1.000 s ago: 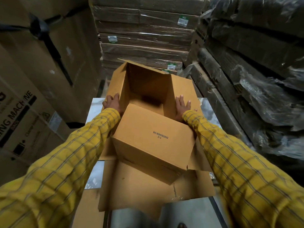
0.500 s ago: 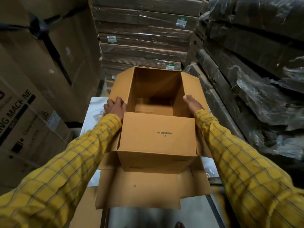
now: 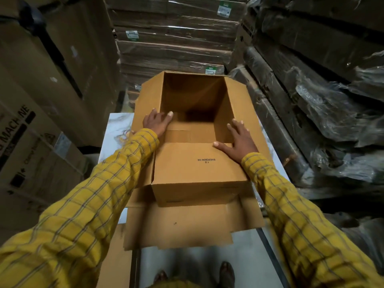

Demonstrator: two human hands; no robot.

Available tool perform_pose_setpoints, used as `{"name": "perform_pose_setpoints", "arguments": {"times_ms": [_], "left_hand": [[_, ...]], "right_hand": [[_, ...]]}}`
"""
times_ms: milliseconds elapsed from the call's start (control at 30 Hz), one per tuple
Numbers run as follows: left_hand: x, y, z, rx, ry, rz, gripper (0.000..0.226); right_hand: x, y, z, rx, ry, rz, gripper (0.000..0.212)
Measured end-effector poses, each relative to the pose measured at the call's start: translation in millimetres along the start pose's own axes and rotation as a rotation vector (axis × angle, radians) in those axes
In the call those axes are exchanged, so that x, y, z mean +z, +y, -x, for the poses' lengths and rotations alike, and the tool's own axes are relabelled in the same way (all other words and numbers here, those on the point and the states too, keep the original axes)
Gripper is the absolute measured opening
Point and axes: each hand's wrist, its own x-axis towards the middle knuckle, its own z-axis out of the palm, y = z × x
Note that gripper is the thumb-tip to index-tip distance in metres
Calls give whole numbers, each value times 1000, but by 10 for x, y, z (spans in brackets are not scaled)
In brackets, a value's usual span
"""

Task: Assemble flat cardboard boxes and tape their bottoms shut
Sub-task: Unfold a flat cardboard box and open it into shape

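Flaps first: we rest our left hand [image 3: 157, 122] and right hand [image 3: 239, 140], both flat and unclenched, at nine and three o'clock of the box [image 3: 197, 171], mouth toward twelve.

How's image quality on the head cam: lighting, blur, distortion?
Head view: dim overall, the box and both hands lit well enough, its interior deep in shadow; glare on the plastic-wrapped stacks at right; wide-angle bending at the edges; sleeves and shoes soft, printed text on the box readable.
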Motion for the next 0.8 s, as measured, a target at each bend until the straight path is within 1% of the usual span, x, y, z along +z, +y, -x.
{"name": "perform_pose_setpoints", "arguments": {"times_ms": [33,100,200,367,467,633,733,800], "left_hand": [[69,-25,38,-3,1,-89,88],[250,-81,151,-11,46,-178,79],[390,-165,289,33,131,-303,82],[327,-111,218,41,168,-480,84],[294,-18,100,119,214,-576,88],[300,117,-156,117,146,-661,104],[361,56,-170,154,144,-746,114],[379,-1,-173,174,153,-784,116]], "right_hand": [[-20,42,-34,-22,-25,66,104],[-63,104,-65,-75,-62,148,105],[-78,149,-24,-119,-85,195,105],[-61,131,12,-123,-95,284,115],[-51,154,-13,-112,-80,236,120],[-56,133,-187,-75,-88,100,126],[-85,107,-498,-45,-82,-20,132],[-129,51,-788,-5,-49,-141,137]]}}
